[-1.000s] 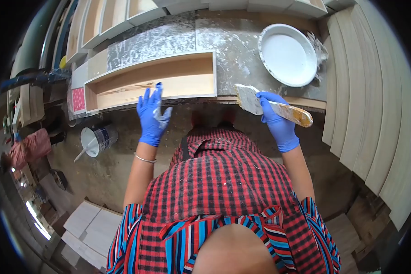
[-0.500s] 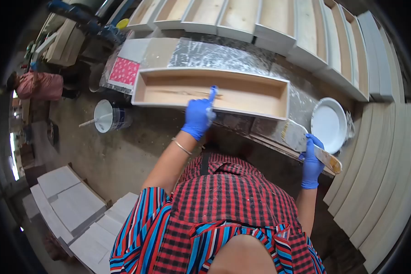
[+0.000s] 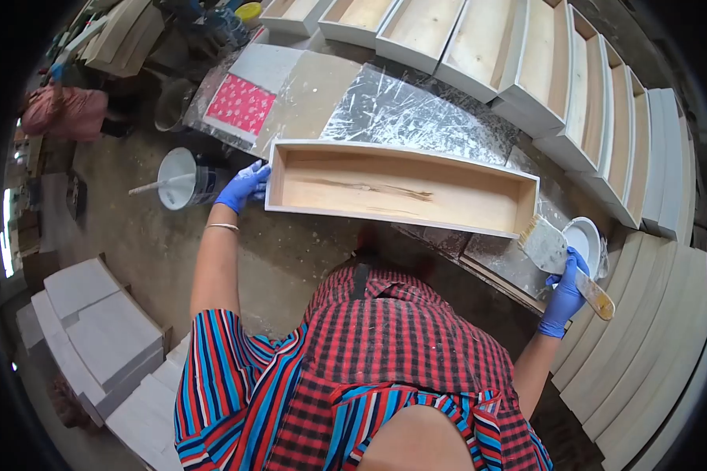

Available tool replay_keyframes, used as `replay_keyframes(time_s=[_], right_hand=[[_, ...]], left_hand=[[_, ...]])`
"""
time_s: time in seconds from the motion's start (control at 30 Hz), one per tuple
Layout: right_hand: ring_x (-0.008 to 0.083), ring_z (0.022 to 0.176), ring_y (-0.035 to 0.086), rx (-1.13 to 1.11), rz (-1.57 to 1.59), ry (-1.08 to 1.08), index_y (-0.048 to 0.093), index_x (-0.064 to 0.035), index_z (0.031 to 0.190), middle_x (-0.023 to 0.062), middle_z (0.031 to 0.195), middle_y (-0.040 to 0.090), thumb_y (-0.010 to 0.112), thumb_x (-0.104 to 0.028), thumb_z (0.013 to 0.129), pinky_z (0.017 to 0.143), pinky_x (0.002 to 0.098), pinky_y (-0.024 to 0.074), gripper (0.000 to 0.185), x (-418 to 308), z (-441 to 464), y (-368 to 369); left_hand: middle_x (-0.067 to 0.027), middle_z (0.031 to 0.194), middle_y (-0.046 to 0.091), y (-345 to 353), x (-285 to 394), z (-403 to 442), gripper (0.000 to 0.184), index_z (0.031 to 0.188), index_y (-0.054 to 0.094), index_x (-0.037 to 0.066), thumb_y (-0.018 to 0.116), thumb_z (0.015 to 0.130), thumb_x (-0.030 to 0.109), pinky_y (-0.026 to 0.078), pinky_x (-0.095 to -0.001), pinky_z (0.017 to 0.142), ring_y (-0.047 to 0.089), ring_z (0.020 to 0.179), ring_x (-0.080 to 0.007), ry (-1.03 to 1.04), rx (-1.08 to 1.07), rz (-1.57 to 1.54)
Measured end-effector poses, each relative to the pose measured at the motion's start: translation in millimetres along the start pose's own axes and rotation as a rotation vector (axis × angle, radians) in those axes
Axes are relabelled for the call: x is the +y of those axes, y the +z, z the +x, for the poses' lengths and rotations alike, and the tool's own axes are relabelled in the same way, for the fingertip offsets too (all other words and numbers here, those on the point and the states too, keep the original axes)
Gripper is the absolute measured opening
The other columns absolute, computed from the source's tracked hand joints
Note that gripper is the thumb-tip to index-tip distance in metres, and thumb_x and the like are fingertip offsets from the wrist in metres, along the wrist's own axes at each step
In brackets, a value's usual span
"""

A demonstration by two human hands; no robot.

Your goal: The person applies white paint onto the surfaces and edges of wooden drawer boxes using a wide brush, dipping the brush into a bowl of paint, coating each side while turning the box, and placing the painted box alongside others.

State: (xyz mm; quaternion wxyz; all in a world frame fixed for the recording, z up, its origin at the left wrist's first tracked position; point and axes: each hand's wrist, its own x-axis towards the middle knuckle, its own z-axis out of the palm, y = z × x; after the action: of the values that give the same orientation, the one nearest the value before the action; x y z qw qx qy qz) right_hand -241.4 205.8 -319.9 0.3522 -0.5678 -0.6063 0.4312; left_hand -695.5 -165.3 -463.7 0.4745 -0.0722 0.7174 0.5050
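A long, shallow wooden drawer box point(image 3: 353, 206) with white outer sides and a bare wood inside lies across the front of the table. A dark streak of grain runs along its bottom. My left hand point(image 3: 242, 187), in a blue glove, is at the box's left end, fingers stretched out against the end wall. In my right hand point(image 3: 565, 294), also gloved, is a wide flat paintbrush point(image 3: 546, 245) smeared with white. Its bristles are at the box's right front corner; whether they touch it I cannot tell. Behind that hand stands a white bowl point(image 3: 584, 235).
Several similar boxes point(image 3: 479, 47) line the back of the paint-spattered table point(image 3: 401, 110). Pale boards point(image 3: 636, 330) are stacked at right, white panels point(image 3: 110, 337) at lower left. A bucket point(image 3: 177, 177) with a stick stands on the floor. Another person point(image 3: 63, 114) is at far left.
My left hand has left the inside of the box and moved to its left end. The brush in my right hand has come to the box's right corner. The view has shifted.
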Motion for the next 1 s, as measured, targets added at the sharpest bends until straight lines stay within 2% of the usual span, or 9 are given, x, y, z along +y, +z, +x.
replay_keyframes(time_s=[0.1,0.13,0.27,0.4,0.5,0.7,0.87,0.93,1.0], right_hand=[[0.0058,0.049,0.047,0.037,-0.007,-0.058,0.062,-0.0013,0.099,0.0046,0.083,0.061,0.057,-0.014,0.087,0.042,0.0187,0.0372,0.019,-2.9,3.1,6.8],[0.0058,0.049,0.047,0.093,0.003,-0.082,0.062,-0.0013,0.099,0.0046,0.083,0.061,0.057,-0.014,0.087,0.042,0.0187,0.0372,0.019,-4.6,4.9,8.4],[0.0055,0.046,0.046,0.070,0.019,-0.096,0.062,-0.0013,0.097,0.0042,0.083,0.062,0.057,-0.013,0.086,0.041,0.0187,0.0365,0.017,-15.6,11.2,11.8],[0.0070,0.044,0.047,0.097,0.112,-0.100,0.061,0.0004,0.099,0.0056,0.078,0.061,0.058,-0.012,0.085,0.039,0.0194,0.0392,0.019,-31.9,21.7,15.6],[0.0040,0.046,0.045,0.107,0.131,-0.056,0.064,-0.0028,0.094,0.0019,0.077,0.061,0.058,-0.012,0.084,0.040,0.0184,0.0341,0.014,-32.4,30.6,12.7],[0.0047,0.045,0.044,0.144,0.150,-0.079,0.063,-0.0037,0.093,0.0024,0.075,0.060,0.058,-0.013,0.085,0.038,0.0193,0.0335,0.013,-36.3,36.9,-0.8],[0.0051,0.048,0.045,0.151,0.231,-0.106,0.061,-0.0023,0.095,0.0027,0.077,0.060,0.059,-0.013,0.085,0.040,0.0188,0.0345,0.016,-38.0,37.2,-10.1],[0.0047,0.047,0.045,0.185,0.276,-0.093,0.062,-0.0016,0.094,0.0026,0.076,0.060,0.059,-0.012,0.084,0.039,0.0180,0.0346,0.015,-38.1,33.4,-6.6],[0.0042,0.045,0.045,0.216,0.316,-0.088,0.063,-0.0009,0.093,0.0024,0.075,0.060,0.059,-0.010,0.084,0.039,0.0172,0.0348,0.014,-34.7,33.2,-5.1]], left_hand=[[0.0059,0.058,0.044,-23.2,-13.0,39.6,0.023,0.070,0.049,0.017,0.058,0.085,0.031,0.037,-0.0207,0.047,0.041,0.050,-0.0054,-0.021,-0.207,0.031],[0.0055,0.058,0.045,-24.7,-8.3,41.7,0.019,0.070,0.051,0.016,0.059,0.084,0.025,0.037,-0.0208,0.046,0.041,0.049,-0.0062,-0.007,-0.229,0.113],[0.0038,0.070,0.052,-17.6,3.7,17.2,0.018,0.094,0.058,0.009,0.062,0.081,0.019,0.046,-0.0225,0.052,0.048,0.056,-0.0060,-0.030,-0.426,0.162],[0.0036,0.077,0.056,-11.2,-13.9,16.6,0.022,0.098,0.058,0.008,0.063,0.081,0.022,0.048,-0.0255,0.056,0.055,0.063,-0.0077,-0.039,-0.437,-0.132],[0.0025,0.080,0.059,-12.1,-14.2,10.2,0.022,0.098,0.059,0.007,0.064,0.079,0.017,0.048,-0.0235,0.059,0.058,0.067,-0.0084,-0.067,-0.501,0.080],[0.0016,0.074,0.054,-15.8,-53.2,-64.4,0.024,0.090,0.058,0.003,0.065,0.068,0.010,0.043,-0.0269,0.056,0.049,0.063,-0.0105,0.200,-0.279,0.159],[-0.0030,0.093,0.055,-96.0,-107.9,-127.8,0.048,0.110,0.050,0.003,0.065,0.064,0.007,0.047,-0.0307,0.077,0.056,0.088,-0.0171,0.128,-0.165,-0.260],[-0.0074,0.112,0.051,-101.7,-107.7,-141.6,0.062,0.122,0.041,0.002,0.067,0.066,0.010,0.042,-0.0381,0.094,0.052,0.105,-0.0240,0.196,-0.168,-0.372],[-0.0087,0.114,0.050,-85.4,-98.6,-139.1,0.064,0.124,0.040,0.001,0.067,0.067,0.011,0.040,-0.0396,0.096,0.050,0.108,-0.0249,0.238,-0.136,-0.428]])
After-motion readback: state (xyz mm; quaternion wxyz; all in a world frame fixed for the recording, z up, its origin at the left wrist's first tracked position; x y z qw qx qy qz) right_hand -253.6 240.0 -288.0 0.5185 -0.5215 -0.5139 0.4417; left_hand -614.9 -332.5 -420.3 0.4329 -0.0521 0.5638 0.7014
